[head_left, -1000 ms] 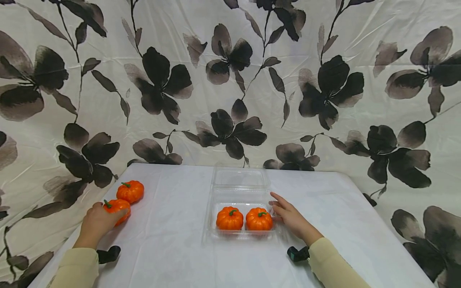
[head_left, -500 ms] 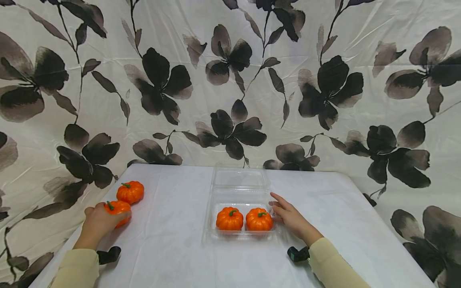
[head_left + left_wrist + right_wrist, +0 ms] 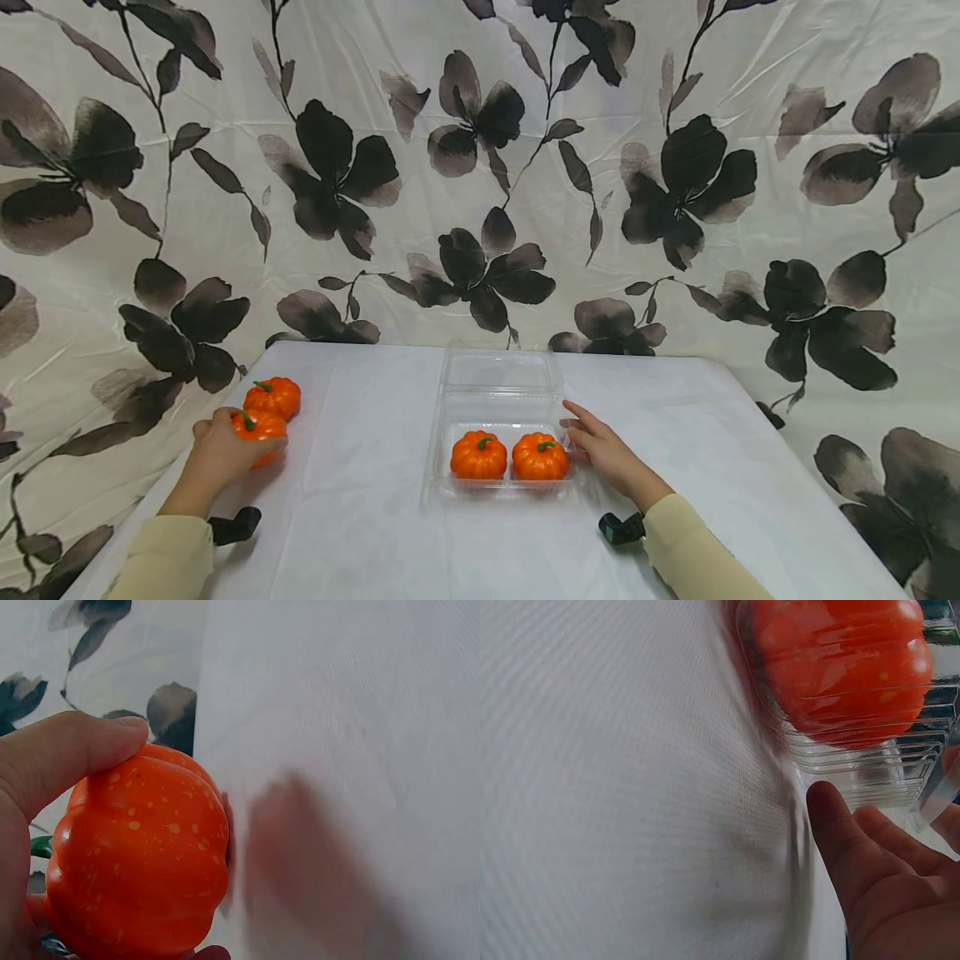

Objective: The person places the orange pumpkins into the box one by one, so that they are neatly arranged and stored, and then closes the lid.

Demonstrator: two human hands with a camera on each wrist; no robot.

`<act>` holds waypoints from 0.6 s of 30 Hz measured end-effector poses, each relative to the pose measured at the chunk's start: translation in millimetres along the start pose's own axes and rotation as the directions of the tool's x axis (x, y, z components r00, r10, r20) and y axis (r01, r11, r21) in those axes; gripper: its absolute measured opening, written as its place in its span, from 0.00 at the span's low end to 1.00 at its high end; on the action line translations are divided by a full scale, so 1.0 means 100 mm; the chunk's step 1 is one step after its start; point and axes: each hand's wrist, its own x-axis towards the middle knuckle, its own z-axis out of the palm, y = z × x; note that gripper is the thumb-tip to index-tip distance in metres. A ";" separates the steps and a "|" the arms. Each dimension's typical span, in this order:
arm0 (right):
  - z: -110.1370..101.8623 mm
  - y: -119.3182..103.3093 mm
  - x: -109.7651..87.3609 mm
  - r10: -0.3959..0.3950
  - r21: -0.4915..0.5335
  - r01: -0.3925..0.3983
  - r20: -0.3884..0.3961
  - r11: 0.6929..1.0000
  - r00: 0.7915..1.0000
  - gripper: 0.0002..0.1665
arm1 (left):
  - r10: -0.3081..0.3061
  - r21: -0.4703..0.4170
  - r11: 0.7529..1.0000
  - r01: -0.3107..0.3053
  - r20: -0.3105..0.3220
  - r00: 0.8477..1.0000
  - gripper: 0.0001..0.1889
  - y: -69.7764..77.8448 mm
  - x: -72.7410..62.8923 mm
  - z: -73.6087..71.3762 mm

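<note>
My left hand (image 3: 217, 454) grips a small orange pumpkin (image 3: 264, 427) with a green stem, at the table's left side. In the left wrist view the thumb lies over the pumpkin (image 3: 142, 855), and a gap shows between it and its shadow on the cloth. Just behind it sits another orange pumpkin (image 3: 279, 393). A clear plastic clamshell box (image 3: 498, 371) lies with its lid folded back. Two pumpkins, a left one (image 3: 478, 456) and a right one (image 3: 540, 457), sit side by side in its base. My right hand (image 3: 609, 458) rests at the box's right side, fingers mostly straight.
A white cloth covers the table (image 3: 352, 533). Behind it hangs a pale curtain (image 3: 480, 192) printed with dark flowers. A black wrist camera (image 3: 236, 527) sticks out by the left sleeve, and another camera (image 3: 621, 528) by the right sleeve.
My left hand has shifted slightly right and up in the head view, carrying the front pumpkin with it. The right hand and the box have stayed where they were.
</note>
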 end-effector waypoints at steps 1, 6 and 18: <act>0.00 0.00 0.00 -0.001 -0.003 0.001 0.001 1.000 1.000 0.32 | 0.009 -0.006 1.000 -0.009 0.006 1.000 0.60 0.01 -0.01 0.01; 0.00 0.01 0.01 -0.003 -0.008 0.002 -0.002 1.000 1.000 0.32 | 0.067 -0.011 0.998 -0.067 0.005 0.998 0.60 0.11 -0.04 0.03; -0.01 0.02 0.02 -0.003 -0.004 0.003 -0.006 1.000 1.000 0.32 | 0.146 -0.046 0.988 -0.147 -0.012 0.989 0.59 0.30 -0.06 0.11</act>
